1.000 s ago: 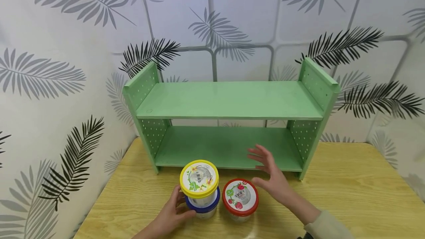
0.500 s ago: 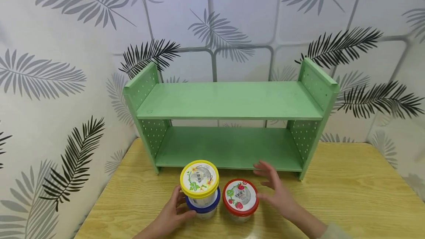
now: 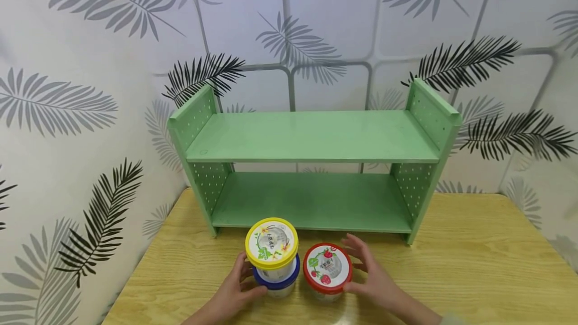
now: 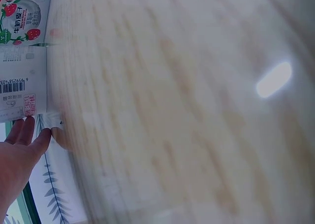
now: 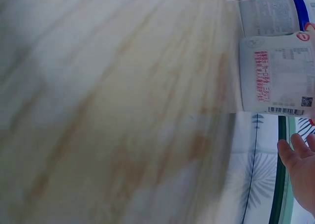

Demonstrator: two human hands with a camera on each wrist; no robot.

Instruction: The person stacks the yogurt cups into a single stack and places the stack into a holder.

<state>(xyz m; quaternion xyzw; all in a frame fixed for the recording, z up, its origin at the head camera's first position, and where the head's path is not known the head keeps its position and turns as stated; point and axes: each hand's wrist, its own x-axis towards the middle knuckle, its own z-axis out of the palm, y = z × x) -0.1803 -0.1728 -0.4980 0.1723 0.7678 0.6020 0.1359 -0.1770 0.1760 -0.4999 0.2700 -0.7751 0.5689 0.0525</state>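
Note:
A tub with a yellow lid (image 3: 272,242) is stacked on a tub with a blue lid (image 3: 281,292). My left hand (image 3: 231,291) reaches around the left side of this stack, its fingertips right at the lower tub's wall. To the right stands a tub with a red lid (image 3: 328,268) and strawberries printed on it. Beside it is my right hand (image 3: 376,282), thumb and fingers spread, fingertips close to the rim. In the right wrist view, a gap shows between this hand (image 5: 301,170) and the red-lidded tub's white wall (image 5: 275,76).
Behind the tubs stands a green two-tier shelf (image 3: 311,159) with perforated side panels. It stands on a wood-grain table (image 3: 478,245). Leaf-patterned wall covering (image 3: 334,24) rises at the back and down the left side.
My right hand has moved down and left, from above and right of the red-lidded tub to right beside it. My left hand and all the tubs have stayed in place.

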